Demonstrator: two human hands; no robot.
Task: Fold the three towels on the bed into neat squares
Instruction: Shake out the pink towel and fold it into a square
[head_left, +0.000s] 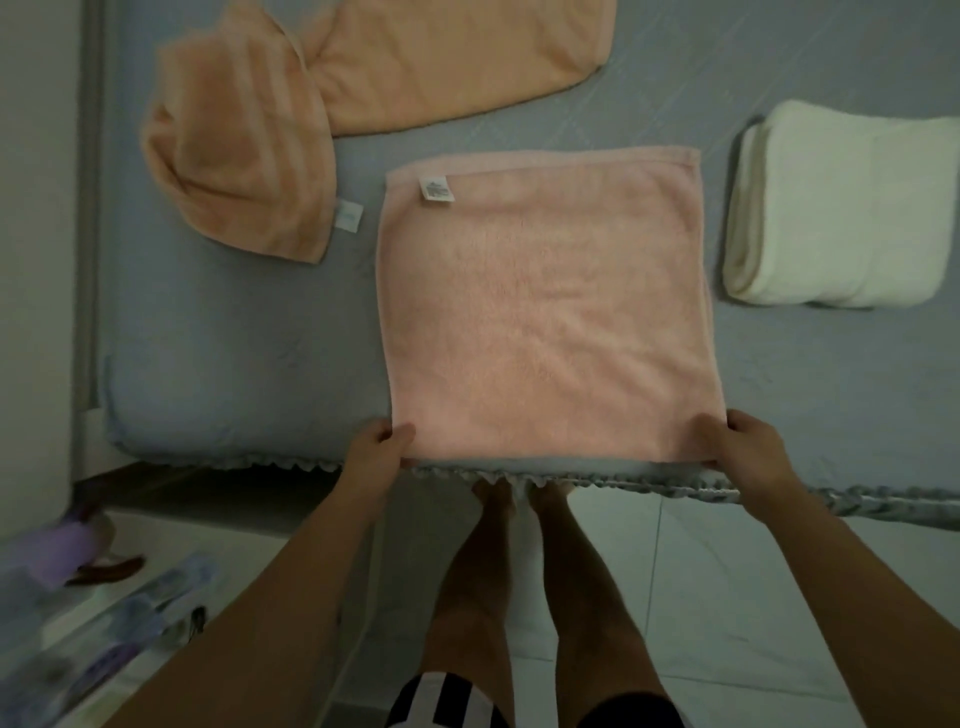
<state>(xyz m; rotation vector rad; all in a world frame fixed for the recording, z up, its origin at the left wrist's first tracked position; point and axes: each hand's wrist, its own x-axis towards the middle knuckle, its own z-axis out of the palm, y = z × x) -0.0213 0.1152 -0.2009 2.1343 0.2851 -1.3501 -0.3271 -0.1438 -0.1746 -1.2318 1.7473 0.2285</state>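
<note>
Your left hand (383, 441) and right hand (737, 439) each pinch a near corner of the pink towel (545, 312), at 7 and 5 o'clock, probably to carry that edge toward 12.

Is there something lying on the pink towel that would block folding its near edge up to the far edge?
Nothing visible does. The pink towel lies flat with only its own label on it; left hand and right hand grip its near corners.

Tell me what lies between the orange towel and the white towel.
In the head view, the pink towel lies between the orange towel and the white towel, with bare grey sheet on either side.
</note>
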